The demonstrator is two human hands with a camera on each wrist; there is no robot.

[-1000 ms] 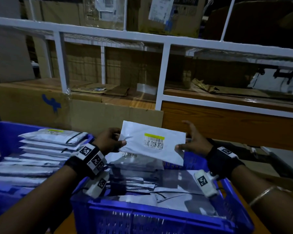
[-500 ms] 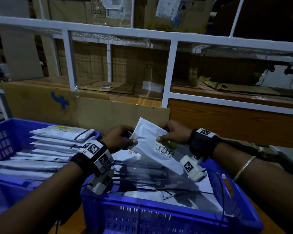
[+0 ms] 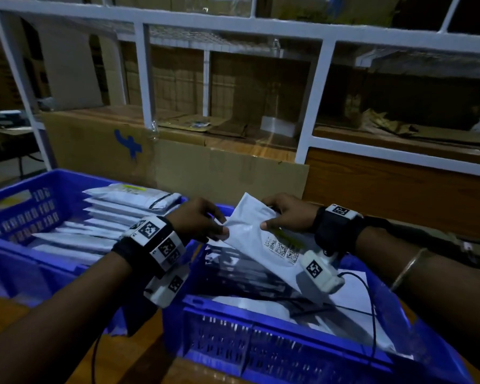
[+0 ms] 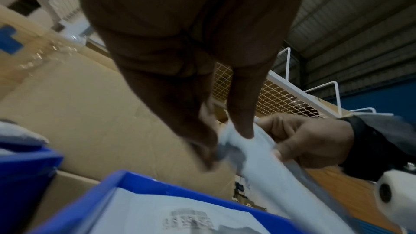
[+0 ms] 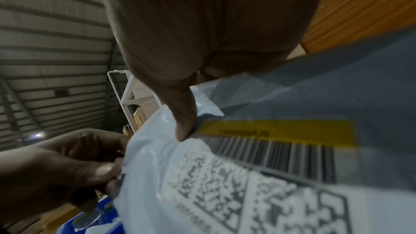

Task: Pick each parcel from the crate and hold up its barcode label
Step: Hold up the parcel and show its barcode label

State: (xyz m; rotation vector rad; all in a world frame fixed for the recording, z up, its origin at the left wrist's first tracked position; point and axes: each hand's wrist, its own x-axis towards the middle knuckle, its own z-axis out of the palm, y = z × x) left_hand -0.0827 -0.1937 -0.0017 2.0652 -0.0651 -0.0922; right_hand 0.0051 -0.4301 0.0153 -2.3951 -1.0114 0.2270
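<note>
A white plastic parcel (image 3: 254, 236) is held tilted over the right blue crate (image 3: 283, 353). Its barcode label (image 3: 283, 249), with a yellow strip, faces up toward me and fills the right wrist view as the label (image 5: 270, 150). My left hand (image 3: 203, 223) pinches the parcel's left edge, seen close as the left hand (image 4: 216, 141). My right hand (image 3: 286, 214) grips the top edge, thumb on the front near the label; the right hand (image 5: 182, 122) shows this. More white parcels (image 3: 261, 303) lie in the crate below.
A second blue crate (image 3: 20, 214) on the left holds a row of white parcels (image 3: 114, 217). A cardboard box (image 3: 100, 145) and a white-framed rack (image 3: 305, 112) with wooden shelves stand behind. Wrist-camera cables (image 3: 372, 314) hang over the right crate.
The parcel was held up flat with its label facing me; since then both hands have tipped it down and lowered it over the crate, the right hand shifting from the right edge to the top.
</note>
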